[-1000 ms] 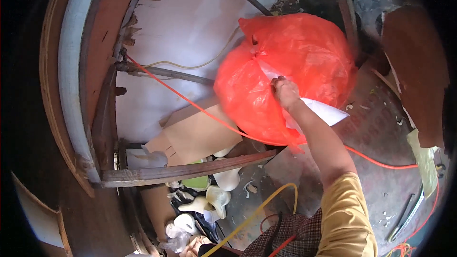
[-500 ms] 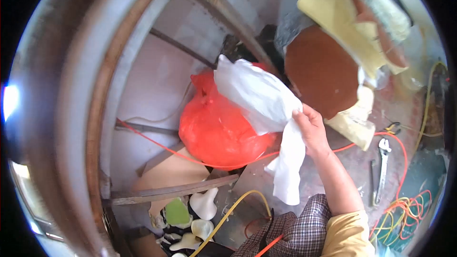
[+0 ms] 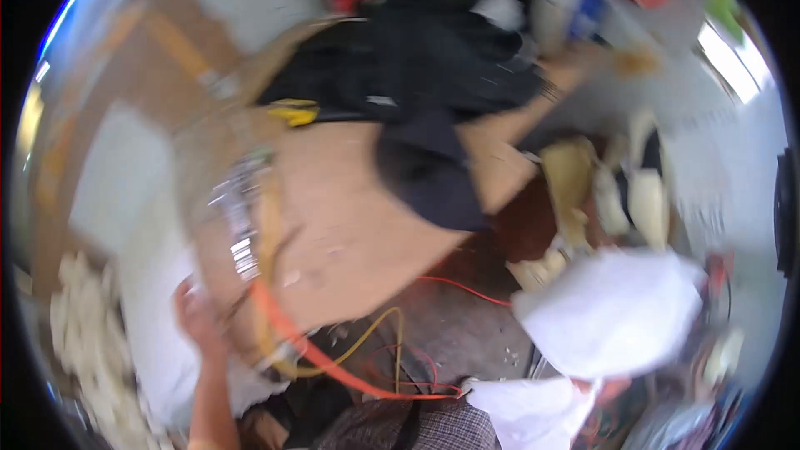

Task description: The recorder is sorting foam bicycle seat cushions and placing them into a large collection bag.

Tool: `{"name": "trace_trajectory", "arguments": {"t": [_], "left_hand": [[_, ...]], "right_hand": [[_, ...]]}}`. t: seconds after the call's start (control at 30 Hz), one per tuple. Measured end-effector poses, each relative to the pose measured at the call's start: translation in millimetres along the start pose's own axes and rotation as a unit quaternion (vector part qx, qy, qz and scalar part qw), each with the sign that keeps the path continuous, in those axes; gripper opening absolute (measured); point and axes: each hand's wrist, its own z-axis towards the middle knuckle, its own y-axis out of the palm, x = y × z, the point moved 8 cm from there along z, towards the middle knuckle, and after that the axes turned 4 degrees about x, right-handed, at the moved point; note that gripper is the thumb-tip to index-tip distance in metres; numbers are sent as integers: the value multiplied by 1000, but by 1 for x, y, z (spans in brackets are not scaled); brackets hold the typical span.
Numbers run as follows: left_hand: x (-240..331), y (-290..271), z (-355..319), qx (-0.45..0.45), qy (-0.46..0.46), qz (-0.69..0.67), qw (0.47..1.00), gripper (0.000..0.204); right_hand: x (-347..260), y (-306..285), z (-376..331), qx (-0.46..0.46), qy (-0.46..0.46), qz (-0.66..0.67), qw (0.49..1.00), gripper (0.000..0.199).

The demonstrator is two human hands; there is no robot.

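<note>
A thin white sheet (image 3: 617, 308) is bunched in my right hand (image 3: 612, 388) at the lower right. It spreads above the hand, and a second part hangs below it over my lap. Only a little of that hand shows behind the white folds, pinching the sheet. At the left, my left hand (image 3: 198, 317) is raised beside a large white sheet-like piece (image 3: 146, 317), close to the table's left edge. Motion smears its fingers, so I cannot tell whether it touches the white piece.
A brown tabletop (image 3: 333, 225) carries dark clothing (image 3: 400, 58) and a black cap (image 3: 433, 167). An orange hose (image 3: 333, 367) and a yellow hose (image 3: 387, 317) loop over the near edge. Cream material (image 3: 79, 342) piles at far left; yellowish foam pieces (image 3: 567, 183) stand at right.
My view has swung from the metal frame and red bag to the tabletop. My right hand still holds the white sheet, now at lower right. My left hand has come into view.
</note>
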Motion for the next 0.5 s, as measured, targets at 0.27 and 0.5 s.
{"name": "trace_trajectory", "arguments": {"t": [0.27,0.5], "left_hand": [[86,-113,3,-59,24,31,997,20],[-3,-302,0,93,-252,-30,963,16]], "right_hand": [[-93,358,7,-332,-181,-181,908,14],[-37,618,-10,-338,-239,-390,822,42]]}}
